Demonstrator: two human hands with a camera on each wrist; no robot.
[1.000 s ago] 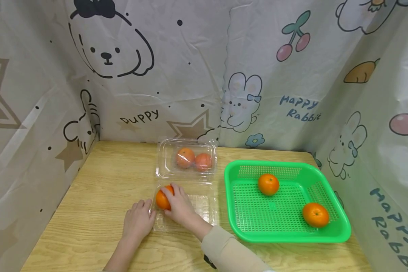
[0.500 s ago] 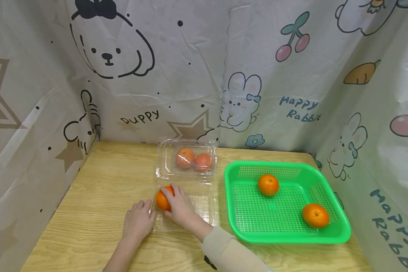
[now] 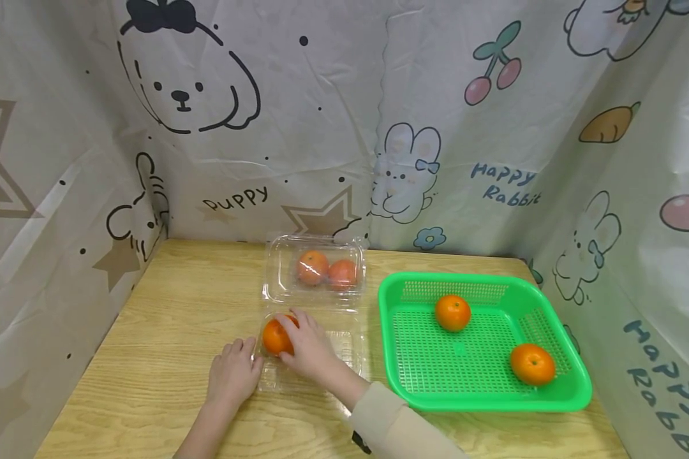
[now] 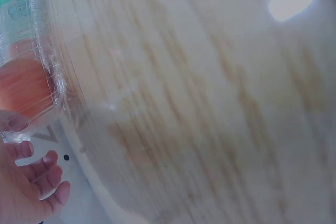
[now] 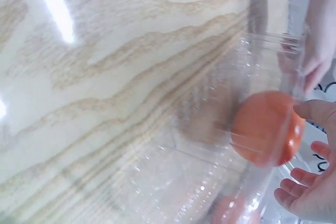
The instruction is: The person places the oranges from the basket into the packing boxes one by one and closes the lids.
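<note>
A clear plastic clamshell container (image 3: 344, 376) lies opened out on the table. One orange (image 3: 277, 336) sits in the left end of its near half. My right hand (image 3: 310, 344) is over that orange's right side; in the right wrist view the thumb tip lies at the orange (image 5: 265, 129) while the other fingers spread loose of it. At the container's left edge is my left hand (image 3: 235, 370), its thumb and forefinger pinching the rim in the left wrist view. Two more oranges, a left one (image 3: 312, 268) and a right one (image 3: 342, 274), show in the container's far half.
To the right stands a green plastic basket (image 3: 488, 405) holding two oranges, one farther back (image 3: 453, 313) and one nearer the front right (image 3: 533, 364). Behind and beside the wooden table (image 3: 195, 280) hangs a white printed cloth (image 3: 321, 127).
My right hand has eased slightly to the right, its fingers loosening from the orange, which shows more of its surface. My left hand has kept its place at the container's edge.
</note>
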